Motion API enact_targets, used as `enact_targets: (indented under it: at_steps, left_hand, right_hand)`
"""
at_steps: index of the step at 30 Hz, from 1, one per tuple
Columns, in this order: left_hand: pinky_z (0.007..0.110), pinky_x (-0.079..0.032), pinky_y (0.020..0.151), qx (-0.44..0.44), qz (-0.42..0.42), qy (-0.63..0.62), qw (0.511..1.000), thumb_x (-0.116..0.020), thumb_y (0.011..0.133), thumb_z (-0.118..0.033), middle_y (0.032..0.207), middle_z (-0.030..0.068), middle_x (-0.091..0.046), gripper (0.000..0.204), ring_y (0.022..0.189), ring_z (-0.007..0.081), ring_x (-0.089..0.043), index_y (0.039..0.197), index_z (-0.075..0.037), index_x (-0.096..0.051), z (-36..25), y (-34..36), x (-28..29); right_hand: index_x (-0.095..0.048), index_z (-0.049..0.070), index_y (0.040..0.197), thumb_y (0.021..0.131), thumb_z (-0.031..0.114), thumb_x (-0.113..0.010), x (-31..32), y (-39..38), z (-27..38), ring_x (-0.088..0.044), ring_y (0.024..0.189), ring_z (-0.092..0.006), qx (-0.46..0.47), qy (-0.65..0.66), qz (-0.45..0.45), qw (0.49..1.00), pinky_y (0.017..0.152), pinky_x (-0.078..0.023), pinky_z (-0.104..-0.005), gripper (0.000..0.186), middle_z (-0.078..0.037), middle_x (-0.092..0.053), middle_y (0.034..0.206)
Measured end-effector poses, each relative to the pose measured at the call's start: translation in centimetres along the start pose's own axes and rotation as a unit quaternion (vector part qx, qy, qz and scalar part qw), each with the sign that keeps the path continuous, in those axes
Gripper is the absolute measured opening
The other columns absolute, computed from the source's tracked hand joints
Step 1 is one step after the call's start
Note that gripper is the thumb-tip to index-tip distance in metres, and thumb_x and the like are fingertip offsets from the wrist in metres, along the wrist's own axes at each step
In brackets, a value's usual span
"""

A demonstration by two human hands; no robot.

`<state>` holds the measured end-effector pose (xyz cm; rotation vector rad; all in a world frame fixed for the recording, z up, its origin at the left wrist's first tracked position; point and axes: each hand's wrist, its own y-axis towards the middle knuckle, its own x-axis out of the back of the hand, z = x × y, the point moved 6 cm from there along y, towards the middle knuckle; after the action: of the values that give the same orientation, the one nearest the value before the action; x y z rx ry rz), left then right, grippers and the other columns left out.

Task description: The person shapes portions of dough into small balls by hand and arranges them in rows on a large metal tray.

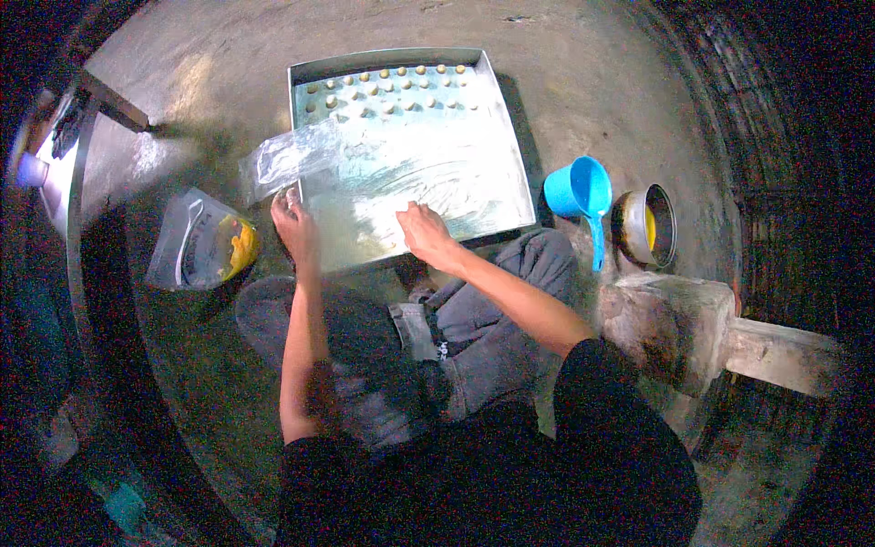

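Observation:
A shallow metal tray (499,146) rests in front of my crossed legs, with a whitish smeared film over its bare surface. Small round dough balls (372,89) stand in rows along its far side. My left hand (293,226) grips the tray's left wall near its front corner, fingers bent. Just beyond that hand, a crumpled clear plastic sheet or bag (283,157) hangs over the same wall. Low over the tray's front part is my right hand (425,235), its fingers closed together and pointing left. Whatever those fingers may hold is hidden.
On the floor at left lies a clear pouch (202,246) with something yellow inside. To the right are a blue dipper (570,190) and a metal pot (631,228) with yellow contents. A low wooden block (670,319) with a plank (779,356) stands nearer me.

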<state>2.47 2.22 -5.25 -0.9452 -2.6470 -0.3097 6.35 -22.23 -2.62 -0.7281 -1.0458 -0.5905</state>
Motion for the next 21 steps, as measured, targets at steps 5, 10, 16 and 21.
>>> enact_targets:
  at_steps: [5,10,16,21]
  left_hand:
    - [0.041,-0.04,0.095,0.015,0.008,0.002,1.0,-0.049,0.097,-0.034,0.117,0.0255,-0.053,0.05,0.11,0.0365,-0.052,0.121,0.01,-0.048,0.5,0.2,-0.2]
    - [0.042,-0.039,0.096,0.0,0.004,0.001,1.0,-0.049,0.097,-0.033,0.118,0.0261,-0.052,0.05,0.11,0.0378,-0.051,0.12,0.011,-0.048,1.2,0.6,0.0]
    - [0.041,-0.039,0.096,-0.002,0.018,-0.017,1.0,-0.048,0.098,-0.031,0.118,0.0263,-0.053,0.048,0.111,0.0379,-0.051,0.121,0.011,-0.047,-0.2,0.4,-0.3]
    - [0.04,-0.039,0.097,0.011,0.004,-0.004,1.0,-0.049,0.097,-0.032,0.122,0.0272,-0.052,0.05,0.113,0.0379,-0.051,0.12,0.013,-0.048,0.0,0.3,0.0]
  right_hand:
    - [-0.067,0.003,0.1,0.067,0.001,-0.059,3.2,-0.9,-6.2,-0.063,0.084,-0.0409,0.014,0.101,0.056,0.993,0.076,-0.051,-0.0456,0.034,-0.025,-0.065,0.088]
    - [-0.064,0.001,0.107,0.073,0.005,-0.056,11.4,-0.3,-12.0,-0.06,0.088,-0.0418,-0.036,0.028,-0.072,0.996,0.082,-0.048,-0.0469,0.035,-0.027,-0.062,0.091]
    - [-0.06,-0.002,0.11,0.077,0.007,-0.058,6.8,-0.9,-17.5,-0.058,0.1,-0.0399,-0.058,-0.15,0.077,0.984,0.083,-0.048,-0.048,0.034,-0.026,-0.06,0.103]
    - [-0.06,-0.003,0.099,0.082,0.008,-0.056,5.0,-2.8,-18.1,-0.059,0.1,-0.0405,-0.079,-0.176,-0.02,0.981,0.083,-0.049,-0.0483,0.021,-0.028,-0.061,0.098]
